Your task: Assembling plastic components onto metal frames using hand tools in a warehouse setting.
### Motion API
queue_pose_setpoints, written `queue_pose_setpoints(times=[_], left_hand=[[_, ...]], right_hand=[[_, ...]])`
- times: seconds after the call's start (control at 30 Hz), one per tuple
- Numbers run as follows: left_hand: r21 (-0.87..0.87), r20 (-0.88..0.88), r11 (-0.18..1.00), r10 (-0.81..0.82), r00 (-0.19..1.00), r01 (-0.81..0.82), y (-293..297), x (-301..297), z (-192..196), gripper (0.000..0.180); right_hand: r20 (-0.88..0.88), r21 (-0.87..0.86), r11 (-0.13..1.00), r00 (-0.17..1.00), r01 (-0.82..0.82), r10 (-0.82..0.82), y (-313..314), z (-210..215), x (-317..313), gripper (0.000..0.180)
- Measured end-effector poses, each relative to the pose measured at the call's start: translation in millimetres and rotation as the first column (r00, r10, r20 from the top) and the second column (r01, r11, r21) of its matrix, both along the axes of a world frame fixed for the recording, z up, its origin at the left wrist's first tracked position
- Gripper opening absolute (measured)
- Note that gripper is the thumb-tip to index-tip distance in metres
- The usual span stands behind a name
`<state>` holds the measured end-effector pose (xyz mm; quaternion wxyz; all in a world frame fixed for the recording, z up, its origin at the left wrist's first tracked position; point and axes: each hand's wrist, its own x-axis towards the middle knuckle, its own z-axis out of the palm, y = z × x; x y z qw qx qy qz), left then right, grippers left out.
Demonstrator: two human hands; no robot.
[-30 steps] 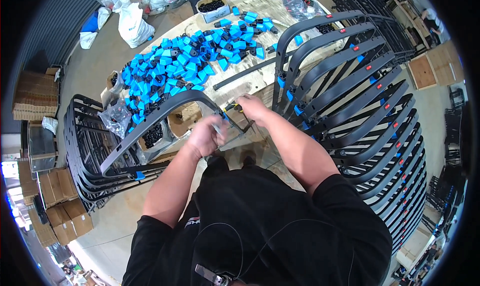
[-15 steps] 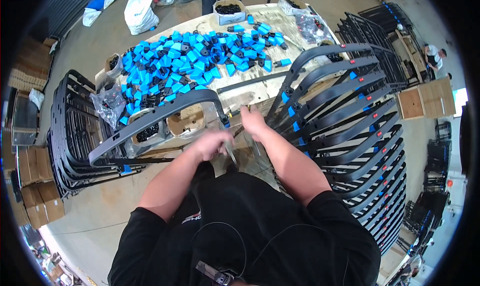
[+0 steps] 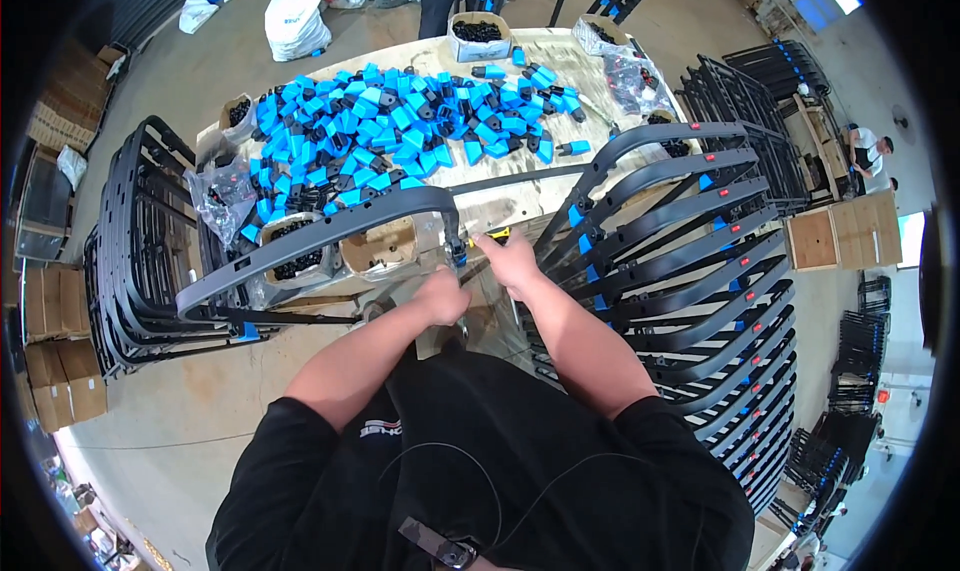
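A dark grey curved tube frame (image 3: 320, 233) spans in front of me at the left, its right end bending down close to both hands. My right hand (image 3: 512, 263) is closed on a slim yellow-and-black hand tool (image 3: 490, 237), which points toward a dark fitting (image 3: 457, 251) at the frame's bent end. Just below that fitting is my left hand (image 3: 442, 298), its fingers curled closed. What they hold, if anything, is mostly hidden by the hand.
Many blue-and-black plastic caps (image 3: 380, 116) are heaped on the wooden table (image 3: 520, 196). Boxes of small black parts, like this carton (image 3: 480, 37), stand around its edges. Similar frames (image 3: 690, 271) are stacked at the right and others (image 3: 140, 241) at the left. A person stands beyond the table.
My left hand has moved slightly right and up, closer to the frame's end. My right hand has shifted a little down. The whole view has tilted slightly.
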<state>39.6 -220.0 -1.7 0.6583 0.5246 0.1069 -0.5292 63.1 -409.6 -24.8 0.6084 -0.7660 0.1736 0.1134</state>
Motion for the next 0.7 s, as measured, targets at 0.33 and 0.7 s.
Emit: queue_pose_setpoints(times=[0.33, 0.7], left_hand=[[0.817, 0.472, 0.571, -0.577, 0.666, -0.084, -18.7, -14.1, -30.9, 0.032], [0.745, 0.491, 0.663, -0.467, 0.736, -0.076, -21.5, -19.7, -2.6, 0.04]], right_hand=[[-0.005, -0.06, 0.998, 1.0, -0.015, 0.015, 4.3, -9.6, 6.2, 0.037], [0.051, -0.097, 0.995, 0.999, 0.011, -0.006, 5.7, -14.9, -1.1, 0.061]])
